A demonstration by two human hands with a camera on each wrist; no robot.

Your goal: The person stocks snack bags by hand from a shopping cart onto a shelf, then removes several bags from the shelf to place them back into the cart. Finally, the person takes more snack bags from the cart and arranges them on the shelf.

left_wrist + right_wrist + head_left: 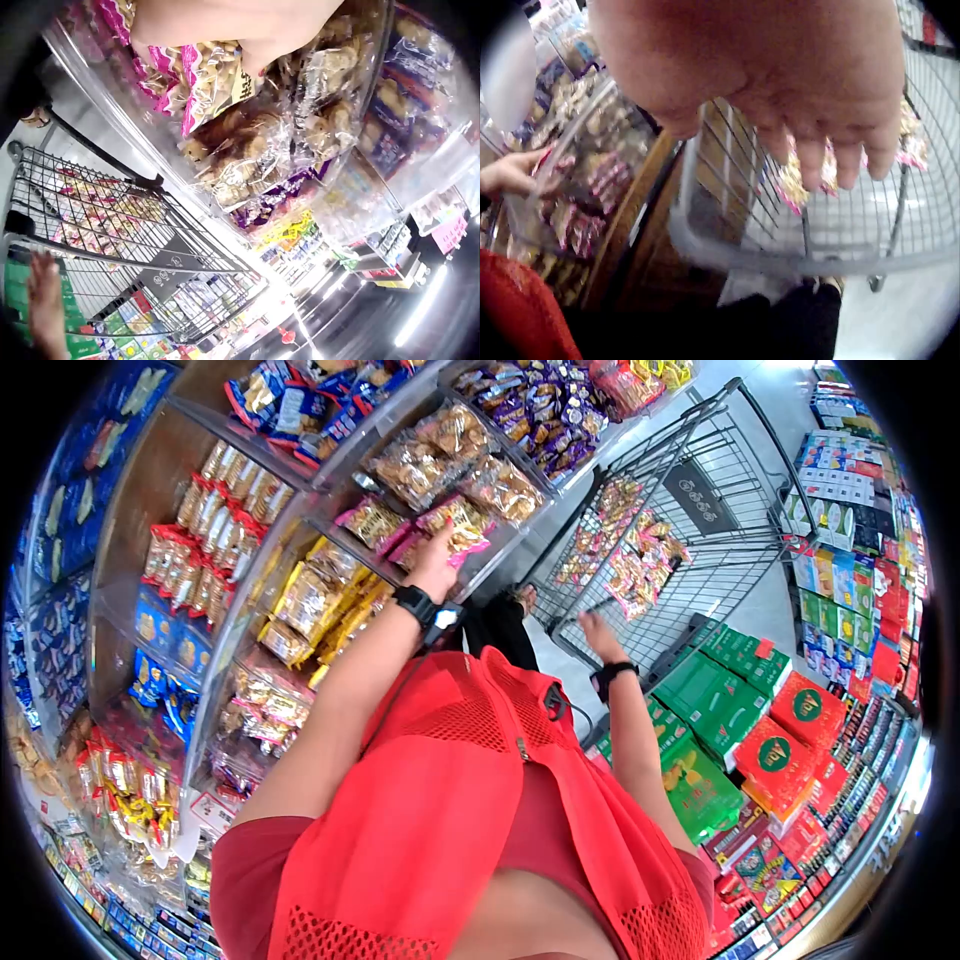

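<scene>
At the shelf bin, my left hand (434,568) grips a pink-edged snack bag (462,532) that has a clear window with small tan pieces. The left wrist view shows that snack bag (214,79) under the hand's fingers. Another pink snack bag (372,523) lies beside it in the bin. My right hand (602,640) is held over the near side of the shopping cart (720,570), fingers extended and holding nothing. Its palm (757,67) fills the top of the right wrist view. Several similar pink snack bags (640,565) lie inside the cart.
Clear bins hold brown snack packs (430,455), purple packs (540,410) and yellow packs (320,595) around the left hand. Green cartons (715,690) and red boxes (775,755) are stacked on the right, close to the right arm. A foot (526,598) shows beside the cart.
</scene>
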